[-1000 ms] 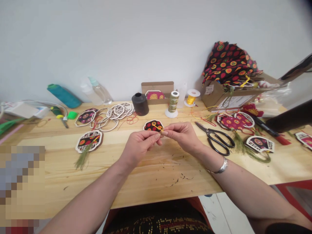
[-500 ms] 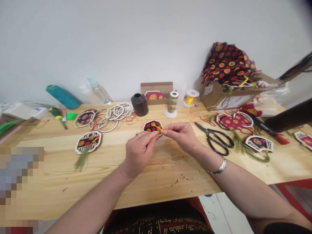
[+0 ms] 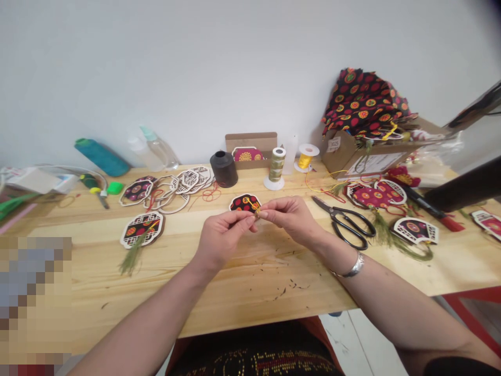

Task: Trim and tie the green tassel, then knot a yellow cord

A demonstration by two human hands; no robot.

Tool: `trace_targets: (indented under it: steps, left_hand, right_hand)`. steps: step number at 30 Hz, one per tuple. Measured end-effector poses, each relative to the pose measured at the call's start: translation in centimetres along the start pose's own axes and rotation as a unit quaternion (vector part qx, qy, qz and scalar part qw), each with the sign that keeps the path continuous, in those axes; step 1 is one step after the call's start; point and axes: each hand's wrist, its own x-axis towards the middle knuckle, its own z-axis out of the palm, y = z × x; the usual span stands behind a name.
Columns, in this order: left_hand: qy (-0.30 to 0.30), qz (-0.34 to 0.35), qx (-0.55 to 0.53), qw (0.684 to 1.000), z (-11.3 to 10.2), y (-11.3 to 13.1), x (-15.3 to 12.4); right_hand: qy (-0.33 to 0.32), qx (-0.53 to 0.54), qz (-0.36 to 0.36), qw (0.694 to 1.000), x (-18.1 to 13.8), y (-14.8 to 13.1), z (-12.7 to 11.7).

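Just in front of the small frame-shaped ornament (image 3: 239,203), my two hands meet with fingertips pinched together. The ornament has a pale rim and black cloth with red dots. A yellow cord (image 3: 250,202) runs over it to my fingers. My left hand (image 3: 225,235) is closed, thumb against forefinger, on the cord's end. From the other side my right hand (image 3: 289,216) is closed on the same cord, near a tiny gold-coloured bit that I cannot make out. Black-handled scissors (image 3: 348,222) lie right of my right hand, blades pointing away from me.
At the back stand a black thread cone (image 3: 224,169), a green thread spool (image 3: 277,166) and a yellow cord spool (image 3: 307,156). Pale wooden frames (image 3: 188,180) lie to the left, near a tasselled ornament (image 3: 141,228). A cardboard box (image 3: 360,159) with patterned cloth is at right.
My left hand has shifted slightly, its thumb now stretched forward to my right fingertips and its forefinger drawn back. My right hand stays nearly in place.
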Motion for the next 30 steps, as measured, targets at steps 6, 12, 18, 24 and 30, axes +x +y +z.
trace_targets:
  steps: [6,12,18,24,30]
  left_hand:
    - [-0.049,-0.064,-0.118,0.990,-0.19,-0.72,0.46]
    - [-0.088,-0.111,-0.177,0.974,-0.04,-0.46,0.50]
    - [-0.124,-0.127,-0.178,0.968,-0.09,-0.48,0.36]
    - [-0.144,-0.122,-0.152,0.970,-0.06,-0.31,0.28]
    - [-0.155,-0.145,-0.143,0.967,0.04,-0.37,0.29]
  right_hand:
    - [-0.058,-0.001,0.018,0.998,0.10,0.03,-0.72]
    - [-0.078,-0.019,0.025,0.996,0.18,0.19,-0.96]
    - [-0.074,-0.033,0.016,0.997,0.31,0.31,-0.81]
    - [-0.067,-0.055,0.000,0.996,0.23,0.13,-0.44]
    - [-0.057,-0.051,-0.033,0.996,0.19,0.16,-0.21]
